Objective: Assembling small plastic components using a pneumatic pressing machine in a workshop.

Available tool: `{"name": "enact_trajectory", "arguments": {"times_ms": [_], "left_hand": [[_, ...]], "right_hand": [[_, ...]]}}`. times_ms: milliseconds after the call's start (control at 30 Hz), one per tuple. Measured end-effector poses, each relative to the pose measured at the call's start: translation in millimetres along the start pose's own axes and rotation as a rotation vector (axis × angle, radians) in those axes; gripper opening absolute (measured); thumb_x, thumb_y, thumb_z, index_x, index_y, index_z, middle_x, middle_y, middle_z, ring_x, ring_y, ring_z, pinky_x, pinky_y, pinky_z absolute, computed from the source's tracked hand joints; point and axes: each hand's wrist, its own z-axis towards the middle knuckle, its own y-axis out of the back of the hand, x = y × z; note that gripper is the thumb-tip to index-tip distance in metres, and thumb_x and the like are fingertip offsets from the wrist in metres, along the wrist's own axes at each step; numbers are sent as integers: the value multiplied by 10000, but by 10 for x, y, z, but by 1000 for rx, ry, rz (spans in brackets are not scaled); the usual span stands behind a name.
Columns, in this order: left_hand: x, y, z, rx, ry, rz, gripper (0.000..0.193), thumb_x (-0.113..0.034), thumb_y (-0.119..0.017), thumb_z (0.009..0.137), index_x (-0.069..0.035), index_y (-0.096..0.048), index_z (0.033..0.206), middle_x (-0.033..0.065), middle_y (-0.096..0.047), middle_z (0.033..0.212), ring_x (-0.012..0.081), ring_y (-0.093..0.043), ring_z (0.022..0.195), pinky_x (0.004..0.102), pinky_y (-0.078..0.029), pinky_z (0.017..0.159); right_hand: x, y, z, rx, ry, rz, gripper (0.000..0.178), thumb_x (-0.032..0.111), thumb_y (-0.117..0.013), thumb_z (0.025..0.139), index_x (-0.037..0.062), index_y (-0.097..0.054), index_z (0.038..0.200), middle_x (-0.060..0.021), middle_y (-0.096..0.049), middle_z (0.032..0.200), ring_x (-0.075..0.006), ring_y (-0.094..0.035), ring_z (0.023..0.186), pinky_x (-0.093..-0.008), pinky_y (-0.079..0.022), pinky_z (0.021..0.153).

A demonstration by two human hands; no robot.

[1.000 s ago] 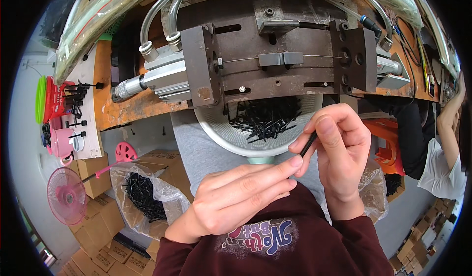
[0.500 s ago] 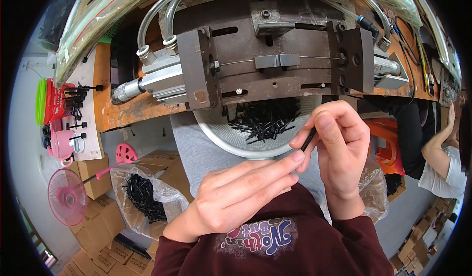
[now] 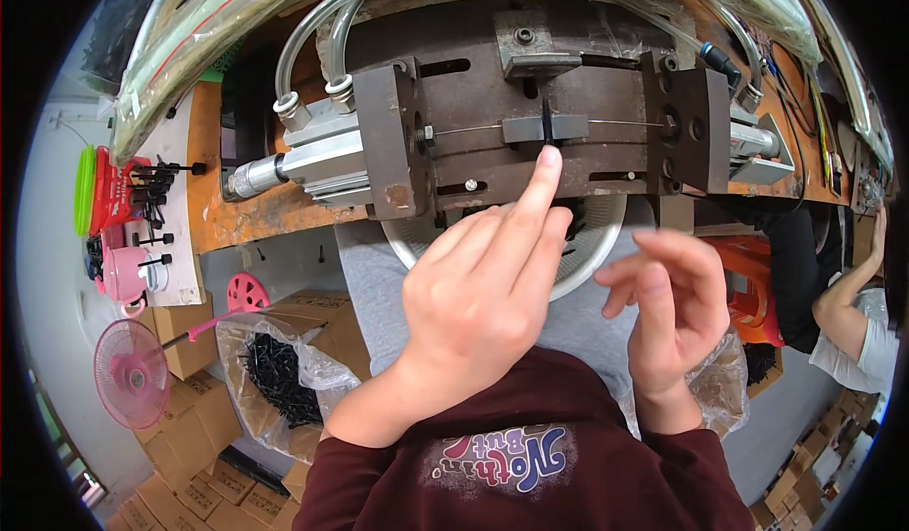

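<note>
My left hand (image 3: pixel 478 290) reaches up to the brown metal fixture (image 3: pixel 473 167), its index finger stretched out. From that fingertip a thin black rod (image 3: pixel 546 119) runs away from me, lying in the gap between two small grey blocks (image 3: pixel 523 131) on the fixture. The thumb is hidden under the hand, but the rod's near end sits at the fingertip as if pinched. To the right, my right hand (image 3: pixel 677 309) hangs in the air with loosely curled, parted fingers and nothing in them. Partly covered by my left hand, a white basket (image 3: pixel 606 252) holds black rods.
Cylinders with clear hoses (image 3: pixel 322 157) flank the fixture. At lower left are a plastic-lined box of black parts (image 3: pixel 279 380) and a pink fan (image 3: pixel 131 375). An orange stool (image 3: pixel 743 275) and another person's arm (image 3: pixel 847 285) are on the right.
My left hand has moved up to the fixture, and the black rod now lies between the grey blocks. My right hand has let go of the rod and drawn slightly down and right.
</note>
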Motion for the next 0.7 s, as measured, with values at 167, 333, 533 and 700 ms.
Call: {"name": "enact_trajectory", "arguments": {"times_ms": [167,333,533,700], "left_hand": [[1,21,108,43,-6,139,239,-93,-775,673,-39,-694,891,102,-670,1177,150,-620,617,258,-476,567],[26,0,178,-27,-45,140,62,-48,-689,772,1,-681,734,122,-708,1063,106,-503,465,253,-421,470],[-6,39,196,21,-18,159,69,-51,-687,775,-8,-677,723,120,-711,1050,89,-487,446,248,-397,447],[21,142,173,18,88,-112,78,-90,-716,771,-20,-684,782,105,-712,1023,91,-518,480,233,-413,457]], "right_hand": [[12,75,-79,70,185,174,290,148,-550,967,-71,-481,1144,-174,-696,836,-148,-610,596,-234,-484,495],[17,41,26,174,343,273,364,238,-584,957,-52,-465,1141,-185,-701,790,-162,-581,503,-264,-463,474],[58,-38,30,148,347,318,341,233,-591,953,-43,-480,1121,-178,-699,766,-150,-566,473,-266,-444,459],[76,-3,-4,136,336,286,321,234,-576,960,-34,-474,1104,-171,-693,733,-144,-552,467,-253,-438,467]]}}
